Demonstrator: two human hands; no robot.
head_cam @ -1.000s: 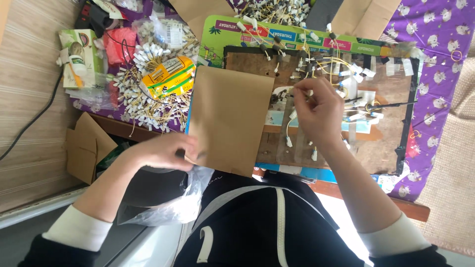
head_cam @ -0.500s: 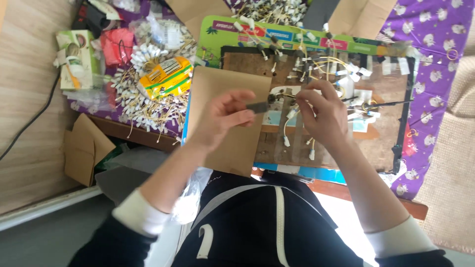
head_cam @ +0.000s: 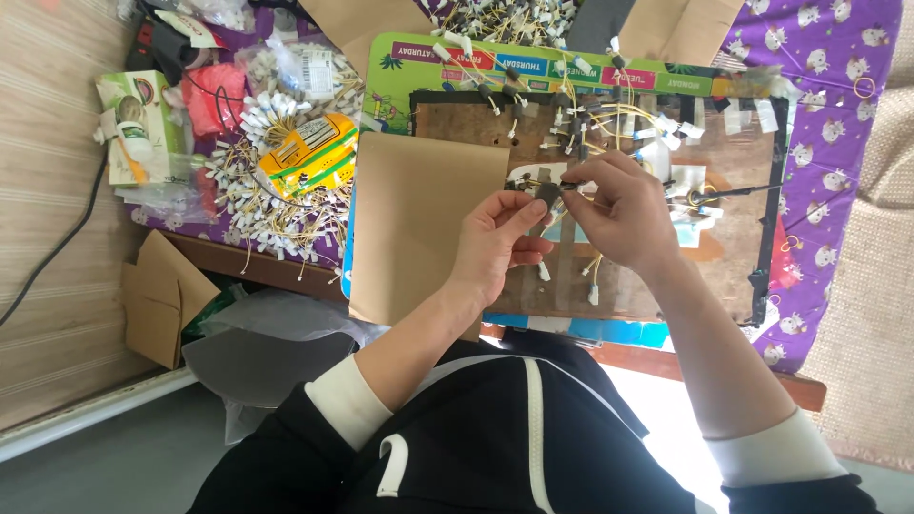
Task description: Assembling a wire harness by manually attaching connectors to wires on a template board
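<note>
A: Floor? Wood-grain planks (head_cam: pixel 43 219), black cable (head_cam: pixel 57 252) across them.
B: Noted. Counter (head_cam: pixel 286 271) under purple patterned cloth (head_cam: pixel 838 143); beige woven mat (head_cam: pixel 876 314) beside it. Daylight bright near the lower edge.

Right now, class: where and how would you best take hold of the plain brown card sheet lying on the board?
Pinch the brown card sheet at its left edge, coming from the left. It lies flat, that edge overhangs the board, and the left hand covers the right side.

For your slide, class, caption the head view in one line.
Both hands pinch a small grey connector above a brown wooden board.
</note>
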